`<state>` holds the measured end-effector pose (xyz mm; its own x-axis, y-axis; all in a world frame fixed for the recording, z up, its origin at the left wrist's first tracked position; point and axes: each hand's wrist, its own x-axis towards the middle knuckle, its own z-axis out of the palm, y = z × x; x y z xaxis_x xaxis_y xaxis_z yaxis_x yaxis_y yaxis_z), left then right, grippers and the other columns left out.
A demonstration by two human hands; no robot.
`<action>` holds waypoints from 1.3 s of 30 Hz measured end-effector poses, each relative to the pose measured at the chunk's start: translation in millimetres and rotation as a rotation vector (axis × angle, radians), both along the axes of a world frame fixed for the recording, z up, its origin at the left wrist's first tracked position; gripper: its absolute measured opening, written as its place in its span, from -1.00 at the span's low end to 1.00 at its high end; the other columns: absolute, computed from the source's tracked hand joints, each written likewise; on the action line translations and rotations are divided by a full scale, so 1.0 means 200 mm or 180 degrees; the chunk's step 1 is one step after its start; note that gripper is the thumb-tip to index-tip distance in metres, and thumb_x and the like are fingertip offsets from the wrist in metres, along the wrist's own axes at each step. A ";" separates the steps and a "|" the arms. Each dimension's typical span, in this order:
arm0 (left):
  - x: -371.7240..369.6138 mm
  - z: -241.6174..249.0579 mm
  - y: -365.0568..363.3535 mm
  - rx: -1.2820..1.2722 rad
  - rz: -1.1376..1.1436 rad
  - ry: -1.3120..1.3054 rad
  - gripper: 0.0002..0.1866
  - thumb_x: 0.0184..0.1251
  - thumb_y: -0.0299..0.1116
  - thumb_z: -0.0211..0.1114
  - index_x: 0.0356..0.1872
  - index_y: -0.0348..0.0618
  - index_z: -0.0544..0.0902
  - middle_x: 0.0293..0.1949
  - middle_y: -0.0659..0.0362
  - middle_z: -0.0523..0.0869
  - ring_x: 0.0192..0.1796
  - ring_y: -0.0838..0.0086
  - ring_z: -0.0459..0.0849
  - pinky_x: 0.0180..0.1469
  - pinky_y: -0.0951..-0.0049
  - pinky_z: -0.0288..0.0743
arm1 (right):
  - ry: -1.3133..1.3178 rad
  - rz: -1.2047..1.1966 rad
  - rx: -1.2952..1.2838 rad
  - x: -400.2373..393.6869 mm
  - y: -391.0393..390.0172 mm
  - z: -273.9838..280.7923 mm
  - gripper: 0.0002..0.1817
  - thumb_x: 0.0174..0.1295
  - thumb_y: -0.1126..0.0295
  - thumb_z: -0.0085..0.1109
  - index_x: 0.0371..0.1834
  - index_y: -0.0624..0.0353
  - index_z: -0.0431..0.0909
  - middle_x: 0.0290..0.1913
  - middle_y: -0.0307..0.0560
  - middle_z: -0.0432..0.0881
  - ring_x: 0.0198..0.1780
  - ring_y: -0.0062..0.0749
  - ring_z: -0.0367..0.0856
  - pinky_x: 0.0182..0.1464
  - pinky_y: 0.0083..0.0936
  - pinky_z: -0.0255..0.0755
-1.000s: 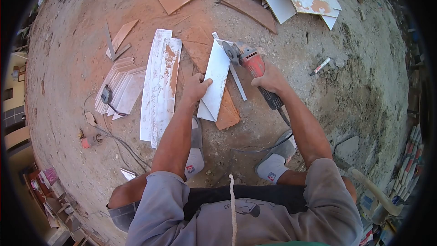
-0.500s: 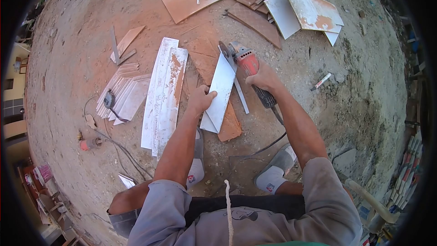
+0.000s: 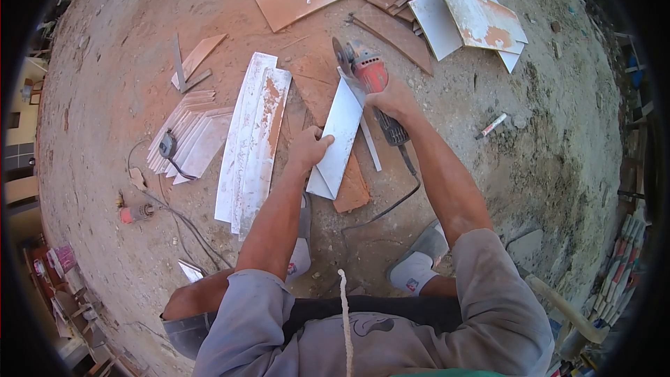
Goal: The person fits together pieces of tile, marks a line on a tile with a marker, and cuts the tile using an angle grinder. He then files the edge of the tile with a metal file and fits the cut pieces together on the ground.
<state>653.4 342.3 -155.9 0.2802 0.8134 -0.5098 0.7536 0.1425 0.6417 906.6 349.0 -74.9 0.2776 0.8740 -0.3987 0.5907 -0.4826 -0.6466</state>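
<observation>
My right hand (image 3: 394,100) is wrapped round the body of a red and black angle grinder (image 3: 372,75). The grinder's disc sits just beyond the far tip of a white tile strip (image 3: 342,129). Along that strip's left edge, my left hand (image 3: 309,146) grips it, thumb on top. Under the strip lies a brown slab (image 3: 354,185), partly covered. A narrow white offcut (image 3: 370,145) rests on the ground to the right of the strip. From the grinder's rear, a black cord (image 3: 391,211) runs down between my feet.
Long white tile strips (image 3: 251,146) lie left of my left arm, with fanned tile pieces (image 3: 199,129) and a tape measure (image 3: 167,144) beyond. Another red tool (image 3: 136,213) lies far left. Large tiles (image 3: 481,17) are stacked ahead; a marker (image 3: 491,126) is at right.
The grinder in my right hand has moved forward and slightly left, its disc shifting from the strip's upper edge to past its tip. My left hand keeps its hold on the strip.
</observation>
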 end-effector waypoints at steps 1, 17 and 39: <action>0.00 0.00 0.01 0.0042 0.0000 -0.0025 -0.54 0.16 -0.03 0.36 -0.14 -0.25 0.68 -0.17 -0.10 0.75 -0.07 0.11 0.72 0.01 0.20 0.51 | -0.0012 -0.0195 0.0281 0.01 -0.01 -0.02 -0.27 -0.31 0.18 0.41 0.04 0.32 0.52 -0.15 0.22 0.68 -0.09 0.03 0.68 0.00 -0.28 0.52; 0.00 -0.02 0.04 0.0229 -0.0091 -0.0074 -0.55 0.21 -0.12 0.40 -0.11 -0.37 0.67 -0.26 0.00 0.77 -0.20 0.33 0.72 -0.12 0.36 0.55 | 0.0728 -0.1181 0.0826 0.09 -0.87 0.15 -0.49 -0.20 0.34 0.40 -0.12 0.22 0.48 -0.35 -0.23 0.53 -0.37 -0.49 0.52 -0.25 -0.50 0.44; 0.10 0.15 -0.17 0.1992 0.0029 0.0277 -0.01 -0.02 -0.14 0.56 0.37 -0.38 0.20 0.16 -0.24 0.50 0.23 -0.08 0.49 0.27 0.10 0.40 | 0.1654 -0.1801 0.0946 0.07 -1.00 0.21 -0.50 -0.16 0.37 0.41 -0.10 0.23 0.48 -0.32 -0.20 0.55 -0.38 -0.52 0.54 -0.29 -0.53 0.44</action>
<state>673.3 309.2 -125.7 0.2507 0.9671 0.0428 0.8073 -0.2333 0.5421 921.2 148.8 -32.7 0.5516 0.7467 -0.3718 -0.1002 -0.3832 -0.9182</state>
